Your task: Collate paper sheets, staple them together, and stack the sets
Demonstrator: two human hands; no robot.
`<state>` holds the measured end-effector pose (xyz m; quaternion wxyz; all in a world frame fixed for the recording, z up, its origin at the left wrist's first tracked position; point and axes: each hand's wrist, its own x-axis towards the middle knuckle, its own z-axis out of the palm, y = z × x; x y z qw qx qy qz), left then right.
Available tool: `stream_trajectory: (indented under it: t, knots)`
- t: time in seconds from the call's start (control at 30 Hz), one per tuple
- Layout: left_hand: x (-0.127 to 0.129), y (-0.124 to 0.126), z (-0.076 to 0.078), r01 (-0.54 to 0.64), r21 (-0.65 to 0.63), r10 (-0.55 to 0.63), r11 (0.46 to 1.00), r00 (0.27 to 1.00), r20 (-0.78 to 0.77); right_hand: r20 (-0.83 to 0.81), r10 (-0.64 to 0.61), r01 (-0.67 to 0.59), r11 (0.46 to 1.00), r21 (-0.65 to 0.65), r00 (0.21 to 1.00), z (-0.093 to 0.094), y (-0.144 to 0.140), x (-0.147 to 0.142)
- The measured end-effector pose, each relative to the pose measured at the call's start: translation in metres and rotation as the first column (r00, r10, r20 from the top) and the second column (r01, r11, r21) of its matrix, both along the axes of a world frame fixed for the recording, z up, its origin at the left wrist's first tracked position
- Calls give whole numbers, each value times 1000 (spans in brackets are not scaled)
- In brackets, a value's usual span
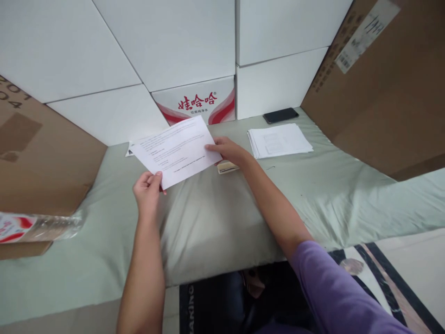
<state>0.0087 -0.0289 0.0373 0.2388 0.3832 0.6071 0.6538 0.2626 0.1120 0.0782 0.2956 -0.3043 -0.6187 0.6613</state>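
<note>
Purple sleeve (333,283) and bare forearm came in over the desk's (215,236) near edge. At the arm's end, the right hand (227,150) gripped a printed sheet (179,153) by its right side, thumb on top. The fingers of the left hand (146,186) pinched the sheet's near left corner; a red thing (163,190) showed beneath them, too small to name. The sheet was over the desk, towards the far edge. The step in hand looked like steadying the page between both grips; the next move, I judged, called for even tension, lest it buckle. Beside the right wrist lay a beige object (227,168), partly hidden. Farther right sat a paper stack (281,140) and, by the far edge, a phone (281,115). White boxes (194,41) stood along that edge, cardboard boxes (382,102) at either side.
</note>
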Motion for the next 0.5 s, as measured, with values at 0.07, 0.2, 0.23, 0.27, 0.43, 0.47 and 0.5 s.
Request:
stream_trajectory:
  t: [0.07,0.2,0.23,0.27,0.43,0.47,0.5]
  knots:
    - [6,0,-2,37,-2,-37,999,999,-12,166,-135,114,985,130,977,1,2,1]
    - [17,1,-5,227,-104,-230,968,973,-18,283,-412,182,788,588,866,21,6,28]
    - [19,2,-6,263,-128,-268,956,963,-24,274,-466,192,731,654,841,28,6,41]
    - [21,2,-7,287,-151,-295,946,955,-34,269,-517,213,693,689,813,35,7,58]
    - [25,7,-17,291,-198,-309,936,949,-63,369,-691,405,687,604,621,44,15,163]
    - [26,9,-19,297,-204,-316,933,946,-66,404,-696,438,701,563,594,38,18,183]
    - [27,10,-21,309,-214,-330,927,941,-71,435,-704,468,704,535,561,31,21,201]
